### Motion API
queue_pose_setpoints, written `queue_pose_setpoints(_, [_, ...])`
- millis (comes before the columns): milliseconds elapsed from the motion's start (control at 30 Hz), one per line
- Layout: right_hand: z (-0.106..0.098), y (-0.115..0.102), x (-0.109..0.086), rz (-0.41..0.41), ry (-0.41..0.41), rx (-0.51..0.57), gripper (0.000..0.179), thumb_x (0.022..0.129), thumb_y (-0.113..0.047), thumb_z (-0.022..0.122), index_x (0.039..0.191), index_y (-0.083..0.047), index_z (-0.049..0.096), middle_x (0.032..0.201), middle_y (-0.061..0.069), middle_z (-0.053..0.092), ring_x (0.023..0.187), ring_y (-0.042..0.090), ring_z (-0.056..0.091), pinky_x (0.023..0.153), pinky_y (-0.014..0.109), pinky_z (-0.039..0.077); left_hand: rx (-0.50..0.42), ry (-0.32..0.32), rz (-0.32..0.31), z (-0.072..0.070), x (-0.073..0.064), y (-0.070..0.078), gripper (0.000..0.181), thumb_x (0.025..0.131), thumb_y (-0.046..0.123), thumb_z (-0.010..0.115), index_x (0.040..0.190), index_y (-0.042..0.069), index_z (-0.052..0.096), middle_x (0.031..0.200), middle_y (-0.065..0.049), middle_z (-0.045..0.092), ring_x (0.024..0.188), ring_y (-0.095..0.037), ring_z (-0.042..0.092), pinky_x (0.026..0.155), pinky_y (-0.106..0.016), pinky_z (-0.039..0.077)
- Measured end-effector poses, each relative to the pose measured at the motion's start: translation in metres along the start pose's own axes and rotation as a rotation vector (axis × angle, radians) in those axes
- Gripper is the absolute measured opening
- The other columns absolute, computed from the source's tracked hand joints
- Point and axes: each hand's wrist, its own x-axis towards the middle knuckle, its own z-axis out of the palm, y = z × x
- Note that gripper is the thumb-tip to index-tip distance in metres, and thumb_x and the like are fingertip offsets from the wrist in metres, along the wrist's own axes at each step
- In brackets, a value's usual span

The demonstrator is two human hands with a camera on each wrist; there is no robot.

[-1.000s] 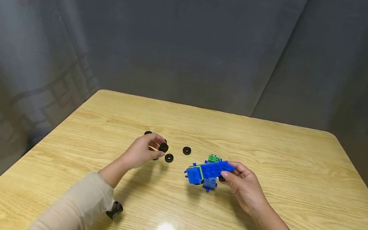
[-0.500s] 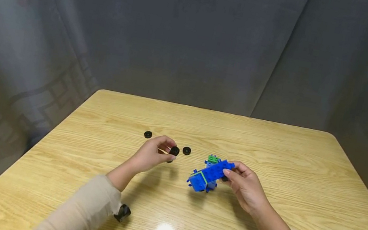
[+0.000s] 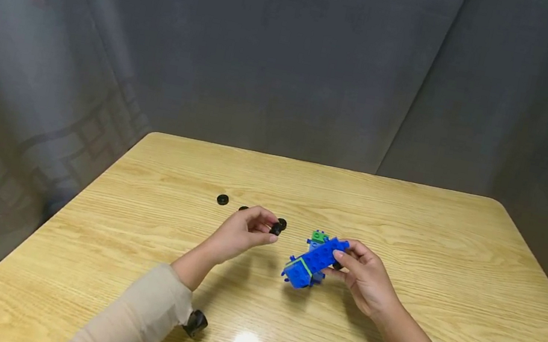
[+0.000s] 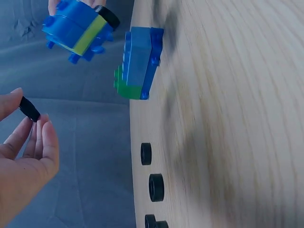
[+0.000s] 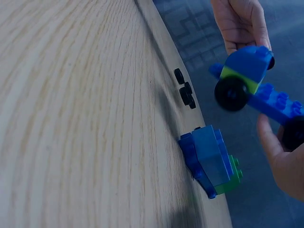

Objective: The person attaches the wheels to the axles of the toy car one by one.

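A small black wheel [image 3: 276,229] is pinched between the thumb and fingers of my left hand [image 3: 239,237], above the table. In the left wrist view this wheel [image 4: 29,109] appears nearly edge-on. To the right, my right hand [image 3: 367,282] grips the studded rear end of a blue toy car [image 3: 312,262] with a lime stripe, held tilted in the air. Black wheels [image 5: 232,93] are fitted on the car's visible side in the right wrist view. Beneath and behind it, a second blue-and-green block assembly [image 5: 209,154] rests on the table.
Several loose black wheels [image 4: 156,187] lie on the wooden table [image 3: 185,174]. One wheel [image 3: 222,200] is farthest left, and another [image 3: 283,223] lies just behind my left fingertips. A grey curtain [image 3: 293,64] hangs beyond the table's far edge.
My left hand has moved right with the pinched wheel, toward the car. My right hand stays in place while the car's front end has swung slightly toward me.
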Motion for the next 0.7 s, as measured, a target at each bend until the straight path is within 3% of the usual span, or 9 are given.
queue_pose_setpoints(300, [-0.001, -0.001, 0.0, 0.014, -0.002, 0.008, 0.015, 0.086, 0.002, 0.048, 0.088, -0.01, 0.056, 0.087, 0.002, 0.056, 0.08, 0.014, 0.057, 0.073, 0.036, 0.048, -0.127, -0.036, -0.059, 0.005, 0.001, 0.004, 0.03, 0.078, 0.006, 0.063, 0.106, 0.001, 0.053, 0.095, -0.007, 0.055, 0.085, -0.017, 0.051, 0.074, -0.028, 0.046])
queue_pose_setpoints(700, [0.0, -0.005, -0.002, -0.001, -0.031, 0.025, 0.021, 0.081, 0.009, 0.05, 0.089, -0.009, 0.058, 0.085, 0.004, 0.057, 0.079, 0.015, 0.058, 0.069, 0.03, 0.05, -0.224, -0.056, -0.072, 0.015, 0.002, 0.011, 0.028, 0.077, 0.003, 0.063, 0.103, -0.002, 0.053, 0.096, -0.01, 0.055, 0.083, -0.016, 0.053, 0.075, -0.028, 0.046])
